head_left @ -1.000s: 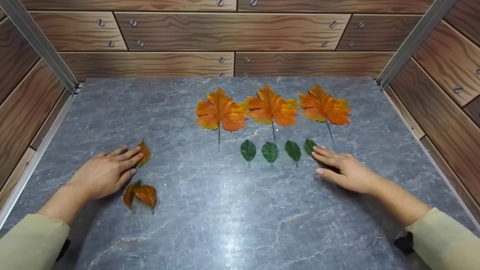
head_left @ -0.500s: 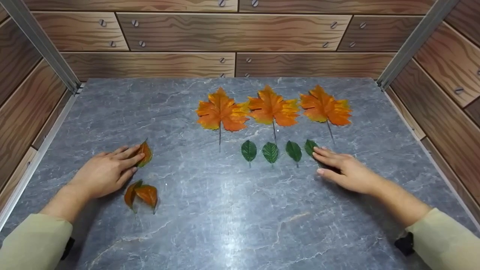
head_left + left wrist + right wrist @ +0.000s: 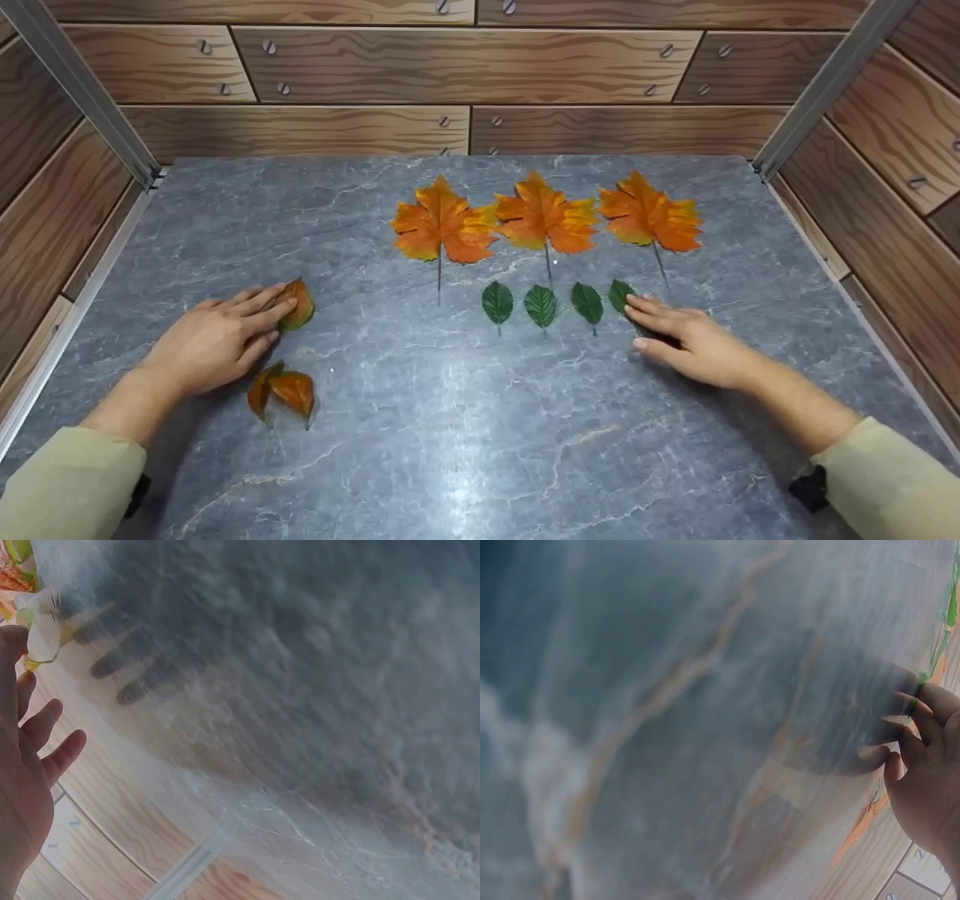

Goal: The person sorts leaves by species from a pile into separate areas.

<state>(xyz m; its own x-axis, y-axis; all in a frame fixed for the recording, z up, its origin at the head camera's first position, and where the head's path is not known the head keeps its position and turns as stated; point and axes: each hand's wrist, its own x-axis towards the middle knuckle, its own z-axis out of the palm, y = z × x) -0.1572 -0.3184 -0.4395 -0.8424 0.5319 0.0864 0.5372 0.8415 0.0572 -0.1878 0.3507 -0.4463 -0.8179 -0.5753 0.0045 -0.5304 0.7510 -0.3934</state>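
In the head view my left hand point(image 3: 214, 337) lies palm down at the left. Its outstretched fingertips touch an orange-brown leaf point(image 3: 300, 306) and cover part of it. Two more brown leaves point(image 3: 291, 391) overlap just nearer to me. On the right, the fingers of my right hand point(image 3: 694, 341) rest on the last green leaf point(image 3: 619, 295) of a short row, hiding its lower part. Both wrist views show extended fingers: the left hand point(image 3: 26, 772) beside a pale, yellow-edged leaf point(image 3: 43, 637), the right hand point(image 3: 930, 765) above the shiny tabletop.
Three orange maple leaves point(image 3: 442, 225) with thin stems stand in a line behind the green leaves point(image 3: 540, 304). All lie on a grey marbled table point(image 3: 450, 450). Wood-patterned walls point(image 3: 465, 64) and metal posts point(image 3: 82, 90) bound it at the back and sides.
The brown leaf under my left fingers has shifted slightly right and turned, showing more of its face. My left fingers moved a little right with it. The right hand stays in place.
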